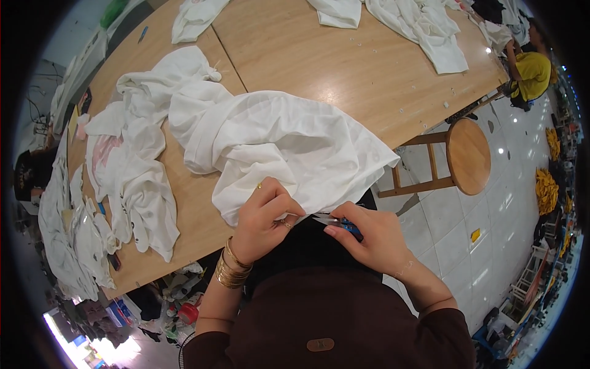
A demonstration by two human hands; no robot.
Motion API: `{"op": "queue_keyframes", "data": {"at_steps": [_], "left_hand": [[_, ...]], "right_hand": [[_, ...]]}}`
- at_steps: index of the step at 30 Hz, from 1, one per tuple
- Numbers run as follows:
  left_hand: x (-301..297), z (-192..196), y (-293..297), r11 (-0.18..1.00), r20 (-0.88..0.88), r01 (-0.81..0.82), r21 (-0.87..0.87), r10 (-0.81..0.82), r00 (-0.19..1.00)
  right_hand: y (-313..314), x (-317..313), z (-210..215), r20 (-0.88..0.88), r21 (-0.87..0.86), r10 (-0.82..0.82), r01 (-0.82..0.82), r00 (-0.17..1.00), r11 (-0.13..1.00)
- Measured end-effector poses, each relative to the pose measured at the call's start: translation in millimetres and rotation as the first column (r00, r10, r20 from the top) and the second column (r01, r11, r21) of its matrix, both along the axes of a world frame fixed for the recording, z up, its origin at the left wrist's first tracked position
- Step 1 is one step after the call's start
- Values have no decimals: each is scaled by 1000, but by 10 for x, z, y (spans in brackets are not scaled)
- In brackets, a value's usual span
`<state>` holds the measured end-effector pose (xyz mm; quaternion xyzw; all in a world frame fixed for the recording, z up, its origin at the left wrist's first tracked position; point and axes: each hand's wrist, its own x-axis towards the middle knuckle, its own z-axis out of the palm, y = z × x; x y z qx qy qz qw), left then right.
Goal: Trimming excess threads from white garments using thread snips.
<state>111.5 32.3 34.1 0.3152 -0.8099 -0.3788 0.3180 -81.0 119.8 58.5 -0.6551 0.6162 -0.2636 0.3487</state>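
A white cloth garment (289, 132) lies crumpled over the near edge of the table, with its lower hem drawn toward me. My left hand (264, 218) pinches that hem between thumb and fingers; rings and gold bangles show on it. In my right hand (369, 237) is a small pair of thread snips (345, 225) with blue on the handle. Their metal blades point left and rest at the hem, close to my left fingertips. Whether the blades touch a thread is too small to see.
More white garments (138, 166) are heaped at the left of the wooden table (295, 55), others (424, 31) at its far side. A round wooden stool (469, 157) stands at the right on the tiled floor. Farther off sits a person in a yellow top (531, 74).
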Motion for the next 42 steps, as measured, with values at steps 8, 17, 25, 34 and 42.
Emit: {"op": "queue_keyframes", "data": {"at_steps": [8, 17, 25, 34, 42], "left_hand": [[-8, 26, 8, 1000, 23, 0, 25, 0, 1000], [-30, 41, 7, 999, 7, -2, 54, 1, 1000], [-52, 12, 7, 999, -21, -6, 39, 7, 1000], [-39, -14, 25, 997, -27, -35, 69, 37, 999], [-74, -37, -3, 999, -33, -24, 35, 25, 999]], "right_hand": [[-21, 47, -21, 16, -42, -66, 67, 998, 997], [-33, 48, -48, -14, -70, -86, 84, 996, 994], [-52, 79, -86, 6, -136, -107, 106, 994, 985], [-87, 50, -94, 215, 64, -242, 234, 946, 970], [-142, -62, -338, 424, 33, -302, 319, 854, 947]]}}
